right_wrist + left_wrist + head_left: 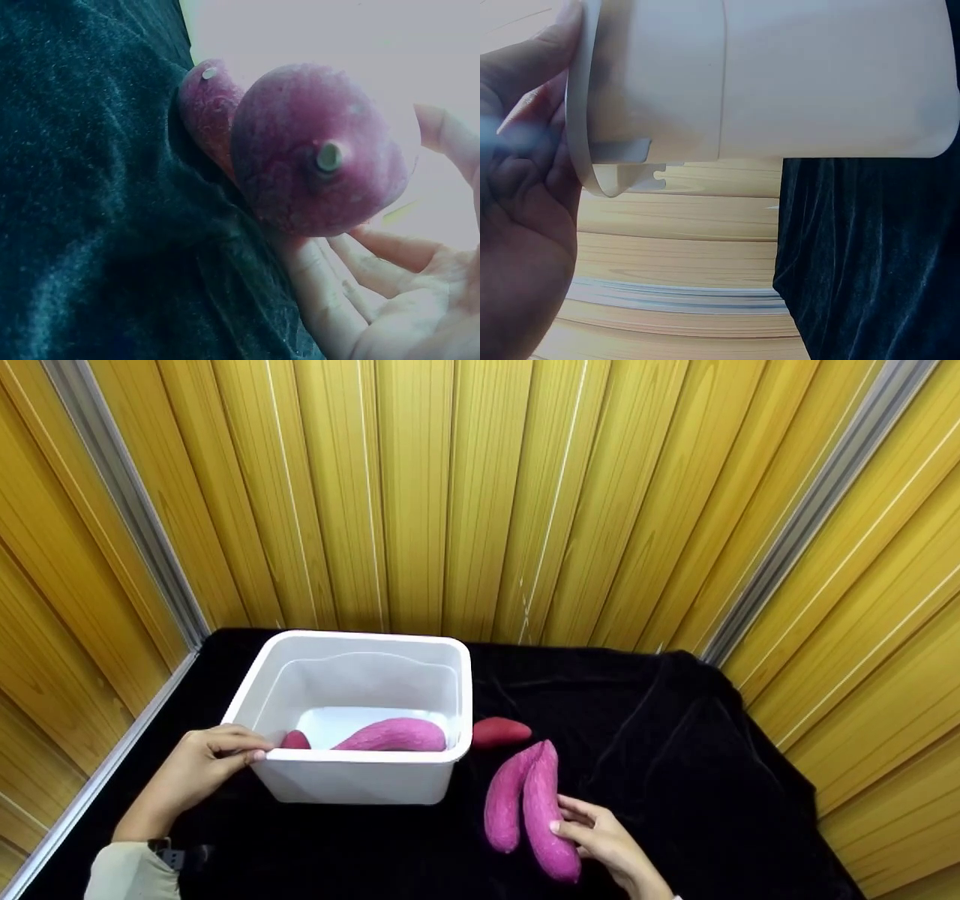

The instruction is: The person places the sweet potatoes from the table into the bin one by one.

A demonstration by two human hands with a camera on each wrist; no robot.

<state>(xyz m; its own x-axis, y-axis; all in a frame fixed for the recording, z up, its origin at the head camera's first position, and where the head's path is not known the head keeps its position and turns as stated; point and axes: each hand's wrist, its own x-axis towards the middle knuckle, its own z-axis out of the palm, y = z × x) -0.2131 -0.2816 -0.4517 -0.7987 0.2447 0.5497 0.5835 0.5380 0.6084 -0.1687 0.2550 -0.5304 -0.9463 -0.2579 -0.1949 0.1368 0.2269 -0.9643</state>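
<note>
My left hand [196,765] pinches the rim of a white plastic bin [360,780] at its near left corner; in the left wrist view the thumb lies against the rim's edge. With my right hand [609,844] I hold a long pink sweet potato [549,817], thumb on top and fingers along its right side. A second curved pink sweet potato [501,806] lies just left of it, their upper ends touching. Inside the bin are another pink sweet potato [401,733] and a red piece [295,740], partly hidden by the front wall.
A red sweet potato-like piece [501,732] lies against the bin's right side. Black velvet cloth [675,780] covers the table. Yellow wood-patterned walls [487,495] with grey metal strips [810,510] stand behind and on both sides.
</note>
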